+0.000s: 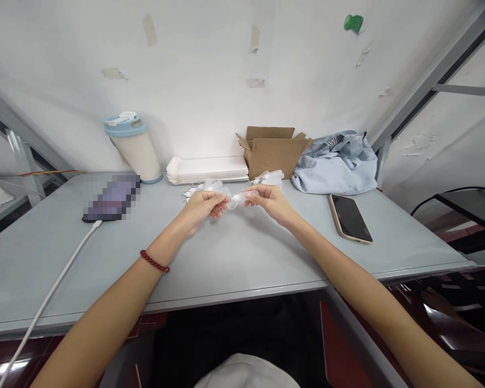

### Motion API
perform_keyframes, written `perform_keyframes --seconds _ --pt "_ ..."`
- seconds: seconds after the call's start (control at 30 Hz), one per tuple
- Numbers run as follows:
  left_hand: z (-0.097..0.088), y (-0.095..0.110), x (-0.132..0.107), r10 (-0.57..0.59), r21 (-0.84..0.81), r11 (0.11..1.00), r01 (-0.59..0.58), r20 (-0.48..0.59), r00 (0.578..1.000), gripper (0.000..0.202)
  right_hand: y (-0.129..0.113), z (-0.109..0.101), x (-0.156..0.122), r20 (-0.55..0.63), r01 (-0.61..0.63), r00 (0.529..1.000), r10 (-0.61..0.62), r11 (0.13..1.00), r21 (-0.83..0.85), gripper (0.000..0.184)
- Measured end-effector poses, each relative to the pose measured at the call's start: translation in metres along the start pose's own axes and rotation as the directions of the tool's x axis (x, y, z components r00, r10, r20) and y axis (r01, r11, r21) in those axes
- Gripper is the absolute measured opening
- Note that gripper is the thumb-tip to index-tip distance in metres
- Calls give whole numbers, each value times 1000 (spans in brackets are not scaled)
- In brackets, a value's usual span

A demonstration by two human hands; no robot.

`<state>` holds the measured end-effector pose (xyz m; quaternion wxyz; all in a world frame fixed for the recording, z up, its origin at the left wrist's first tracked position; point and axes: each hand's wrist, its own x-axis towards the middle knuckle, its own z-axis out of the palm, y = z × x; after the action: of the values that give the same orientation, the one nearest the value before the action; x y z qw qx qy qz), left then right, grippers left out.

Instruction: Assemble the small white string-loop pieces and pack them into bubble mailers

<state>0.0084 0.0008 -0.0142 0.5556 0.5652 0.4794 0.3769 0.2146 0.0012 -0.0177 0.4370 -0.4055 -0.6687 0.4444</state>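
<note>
Over the middle of the table, my two hands meet at a small translucent white piece [238,198] with a narrow white neck and a thin white cord looping below it. The thumb and fingers of my right hand [269,200] pinch its wide right end. My left hand [207,207] is closed at its left side, pinching the thin cord; the fingertips partly hide the grip. Just behind my left hand lies a loose pile of similar translucent pieces with cords [202,187]. Another small heap of such pieces [272,177] sits behind my right hand.
Along the wall stand a cream tumbler [135,153], a stack of flat white boxes or cards [208,168], an open cardboard box [272,156] and a light blue cloth bag [337,167]. A phone [351,218] lies right; another, blurred phone [112,198] with a white cable [60,277] lies left.
</note>
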Motion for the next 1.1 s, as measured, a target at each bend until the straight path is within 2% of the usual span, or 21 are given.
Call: perform_keyframes --seconds 0.23,0.47,0.77,1.0,1.1 --pt "-2 0 0 30 40 999 -31 32 999 31 1 -1 0 0 -1 1000 1 1000 -11 34" --pt "3 1 -5 21 80 997 -23 19 1000 26 3 4 -3 14 -14 1000 15 998 -54 34" --pt "4 -2 -6 -7 30 1000 5 41 999 26 2 5 -4 33 5 999 -3 998 -70 32" --pt "-6 -1 -1 -31 11 1000 30 84 996 31 1 7 -3 38 -6 999 8 999 -50 33" --pt "-11 1 1 -50 61 997 44 105 993 35 -2 8 -3 29 -12 999 13 999 -46 33"
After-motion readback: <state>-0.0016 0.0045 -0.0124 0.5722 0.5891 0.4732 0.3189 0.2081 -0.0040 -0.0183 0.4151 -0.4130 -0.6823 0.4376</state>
